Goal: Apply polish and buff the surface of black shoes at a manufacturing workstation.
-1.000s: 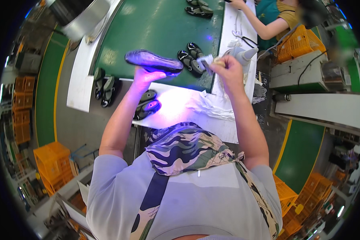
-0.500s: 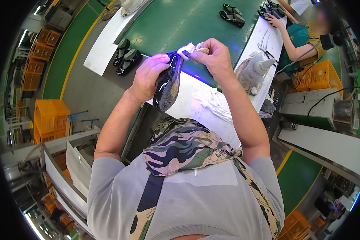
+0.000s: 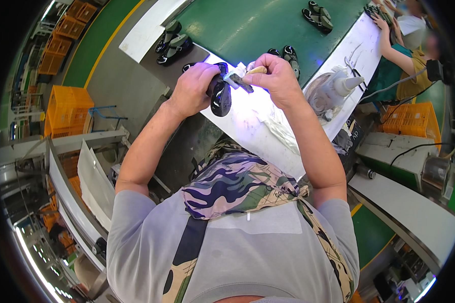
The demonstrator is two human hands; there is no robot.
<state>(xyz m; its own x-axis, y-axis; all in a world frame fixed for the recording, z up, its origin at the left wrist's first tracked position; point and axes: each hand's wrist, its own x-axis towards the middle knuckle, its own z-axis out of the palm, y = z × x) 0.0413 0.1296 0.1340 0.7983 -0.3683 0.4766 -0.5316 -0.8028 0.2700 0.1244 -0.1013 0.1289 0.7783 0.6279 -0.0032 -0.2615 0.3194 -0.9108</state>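
Note:
My left hand grips a glossy black shoe above the white table edge, fingers curled over it. Across from it, my right hand pinches a white cloth against the shoe's strap area. A pale, rounded piece and a dark grey strip also show at its fingertips; I cannot tell exactly what they are. Just beyond my right hand, a pair of black shoes is partly hidden. A crumpled white cloth lies on the table below my right wrist.
Black buckled shoes stand on a board at left. Another pair sits on the green belt. At right are a white squeeze bottle and a co-worker's arm. Orange crates stand at far left.
The shoe has turned in my left hand, so its long sole no longer faces me. My right hand stays pinched at it. Another pair of shoes now shows beyond my right hand.

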